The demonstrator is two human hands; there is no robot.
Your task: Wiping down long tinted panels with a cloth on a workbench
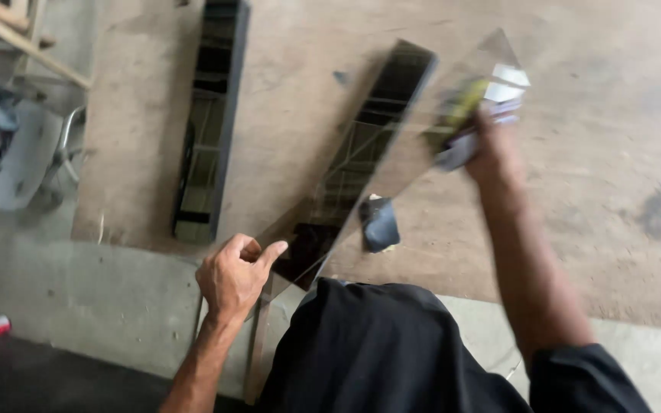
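Concrete floor [590, 153] lay below. Glass strip [361, 176] ran from near left hand [235, 275], pinching its lower end, up-right to right hand [491, 145], closed on a blurred cloth [464, 107].

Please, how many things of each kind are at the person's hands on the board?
Dark glass strips: 2 (one held, one lying)
Clear glass sheet: 1
Sponge in right hand: 1
Dark cloth: 1
Total: 5

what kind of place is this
Probably a glass or mirror workshop: the left hand steadies a long glass strip on a rough worn board, another dark strip lies nearby, beside a concrete floor.
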